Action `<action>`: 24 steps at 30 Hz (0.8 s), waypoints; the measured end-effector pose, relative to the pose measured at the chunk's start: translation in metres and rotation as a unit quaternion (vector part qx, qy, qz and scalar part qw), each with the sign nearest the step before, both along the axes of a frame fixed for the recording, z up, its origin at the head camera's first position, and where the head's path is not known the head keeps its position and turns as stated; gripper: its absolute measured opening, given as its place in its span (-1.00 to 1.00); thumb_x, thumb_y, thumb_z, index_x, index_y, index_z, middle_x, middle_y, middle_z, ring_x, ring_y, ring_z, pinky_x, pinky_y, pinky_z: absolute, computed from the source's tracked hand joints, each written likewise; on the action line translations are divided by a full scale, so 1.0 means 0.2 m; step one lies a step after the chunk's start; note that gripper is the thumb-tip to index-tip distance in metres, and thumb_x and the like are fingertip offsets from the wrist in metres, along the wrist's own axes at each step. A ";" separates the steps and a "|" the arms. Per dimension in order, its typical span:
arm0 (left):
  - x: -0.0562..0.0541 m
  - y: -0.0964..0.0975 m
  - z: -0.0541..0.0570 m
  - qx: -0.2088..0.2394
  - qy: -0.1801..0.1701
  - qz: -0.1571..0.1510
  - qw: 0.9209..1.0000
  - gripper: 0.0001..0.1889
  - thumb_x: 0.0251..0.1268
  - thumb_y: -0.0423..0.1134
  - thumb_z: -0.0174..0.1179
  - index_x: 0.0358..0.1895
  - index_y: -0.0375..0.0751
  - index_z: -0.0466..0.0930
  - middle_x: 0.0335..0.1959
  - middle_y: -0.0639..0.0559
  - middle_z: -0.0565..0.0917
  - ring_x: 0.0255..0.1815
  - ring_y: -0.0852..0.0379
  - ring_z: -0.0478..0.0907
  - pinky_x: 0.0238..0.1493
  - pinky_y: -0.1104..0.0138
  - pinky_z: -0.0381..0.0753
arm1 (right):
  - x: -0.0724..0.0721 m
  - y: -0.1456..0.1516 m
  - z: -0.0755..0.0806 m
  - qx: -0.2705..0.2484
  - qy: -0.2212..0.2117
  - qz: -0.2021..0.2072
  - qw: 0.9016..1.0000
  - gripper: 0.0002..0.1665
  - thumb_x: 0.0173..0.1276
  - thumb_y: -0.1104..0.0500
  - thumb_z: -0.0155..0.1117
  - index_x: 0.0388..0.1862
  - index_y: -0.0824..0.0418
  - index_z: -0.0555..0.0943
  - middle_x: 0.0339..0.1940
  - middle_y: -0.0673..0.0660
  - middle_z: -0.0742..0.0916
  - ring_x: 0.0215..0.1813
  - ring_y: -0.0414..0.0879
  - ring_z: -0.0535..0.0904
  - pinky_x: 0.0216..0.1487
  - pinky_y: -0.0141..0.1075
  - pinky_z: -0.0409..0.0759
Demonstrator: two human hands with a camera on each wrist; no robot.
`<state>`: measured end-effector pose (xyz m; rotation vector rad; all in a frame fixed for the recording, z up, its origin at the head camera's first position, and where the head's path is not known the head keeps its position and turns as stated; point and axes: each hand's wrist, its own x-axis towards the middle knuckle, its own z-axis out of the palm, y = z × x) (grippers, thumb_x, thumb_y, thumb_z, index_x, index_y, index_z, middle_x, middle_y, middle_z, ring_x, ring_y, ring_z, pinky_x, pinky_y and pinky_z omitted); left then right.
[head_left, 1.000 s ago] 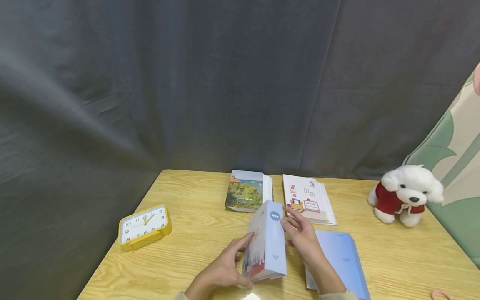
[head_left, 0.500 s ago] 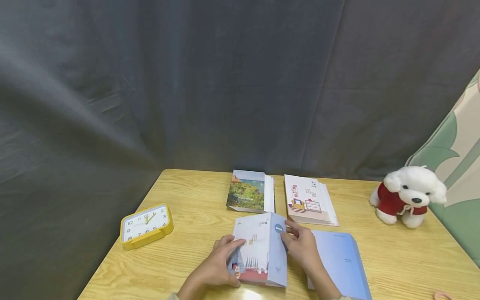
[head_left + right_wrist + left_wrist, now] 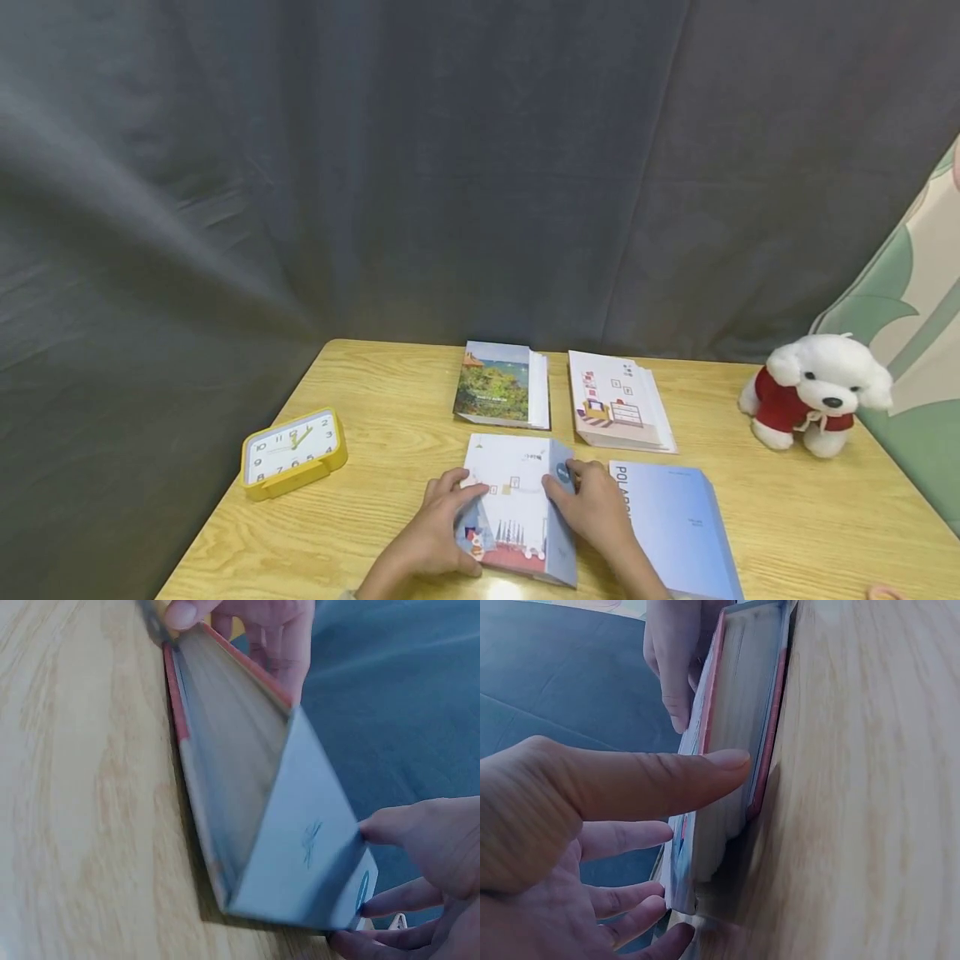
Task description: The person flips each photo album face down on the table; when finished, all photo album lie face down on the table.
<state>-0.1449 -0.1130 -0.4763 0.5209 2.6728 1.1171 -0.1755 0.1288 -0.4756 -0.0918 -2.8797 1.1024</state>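
A thick photo album (image 3: 517, 508) with a white, illustrated room-scene cover and pale blue spine lies low at the table's near middle. My left hand (image 3: 431, 533) holds its left side, index finger over the cover and thumb by the lower edge. In the left wrist view the thumb crosses in front of the page block (image 3: 746, 682). My right hand (image 3: 596, 512) grips the spine side, thumb on top and fingers beyond the spine. The right wrist view shows the slanted blue spine (image 3: 296, 840) with fingertips at its far end.
Behind lie a landscape-covered photo album (image 3: 491, 387) and a white illustrated one (image 3: 611, 400). A blue album (image 3: 678, 525) lies just right, partly under the right forearm. A yellow clock (image 3: 292, 454) stands left, a plush dog (image 3: 813, 396) right. A dark curtain (image 3: 480, 167) hangs behind the table (image 3: 360, 483).
The album has tipped from standing on edge, spine raised, to lying low with its illustrated cover up. Both hands followed it; the right thumb now lies over the spine side of the cover.
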 end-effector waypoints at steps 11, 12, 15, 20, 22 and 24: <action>0.00 0.00 0.02 -0.003 0.002 -0.009 1.000 0.01 -0.51 -0.29 0.63 0.34 -0.12 0.49 0.46 -0.11 0.20 0.36 -0.18 0.15 0.27 -0.15 0.35 | 0.00 0.00 -0.01 0.008 0.007 0.007 1.000 -0.31 0.24 0.00 0.42 0.10 0.56 0.59 -0.22 0.24 0.62 -0.30 -0.03 0.46 -0.36 -0.22 0.42; 0.00 0.00 0.02 -0.006 0.002 -0.012 1.000 0.01 -0.51 -0.28 0.64 0.33 -0.12 0.50 0.45 -0.12 0.21 0.35 -0.18 0.15 0.26 -0.15 0.35 | 0.00 0.00 -0.01 0.008 0.006 0.008 1.000 -0.31 0.24 0.00 0.42 0.10 0.56 0.58 -0.22 0.24 0.62 -0.30 -0.02 0.46 -0.35 -0.22 0.43; -0.02 0.00 0.04 -0.022 0.011 -0.021 0.999 -0.03 -0.49 -0.21 0.65 0.30 -0.15 0.52 0.42 -0.17 0.26 0.31 -0.19 0.19 0.24 -0.18 0.35 | 0.00 0.01 -0.01 0.008 0.007 0.016 1.000 -0.32 0.25 0.01 0.41 0.10 0.56 0.58 -0.21 0.25 0.63 -0.29 -0.02 0.47 -0.34 -0.21 0.45; -0.08 0.03 0.11 -0.023 0.034 -0.031 0.999 -0.15 -0.21 -0.04 0.60 0.27 -0.27 0.52 0.28 -0.22 0.41 0.25 -0.21 0.28 0.20 -0.21 0.32 | 0.00 0.03 0.04 -0.010 -0.010 0.030 0.999 -0.32 0.30 0.01 0.38 0.16 0.54 0.55 -0.27 0.22 0.62 -0.32 -0.01 0.47 -0.40 -0.21 0.44; -0.12 0.05 0.14 -0.015 0.037 -0.032 0.999 -0.18 -0.07 -0.02 0.55 0.31 -0.29 0.48 0.25 -0.22 0.43 0.25 -0.23 0.30 0.21 -0.21 0.33 | 0.00 0.04 0.07 -0.021 -0.014 0.030 0.999 -0.33 0.32 0.01 0.36 0.20 0.49 0.55 -0.22 0.24 0.65 -0.30 0.00 0.54 -0.39 -0.18 0.50; -0.16 0.09 0.18 -0.015 0.039 -0.032 0.999 -0.17 0.02 -0.01 0.50 0.37 -0.26 0.41 0.28 -0.22 0.42 0.29 -0.24 0.29 0.23 -0.20 0.34 | 0.00 0.05 0.11 -0.032 -0.010 0.031 0.999 -0.37 0.33 0.03 0.36 0.22 0.43 0.56 -0.12 0.31 0.68 -0.23 0.05 0.62 -0.33 -0.13 0.58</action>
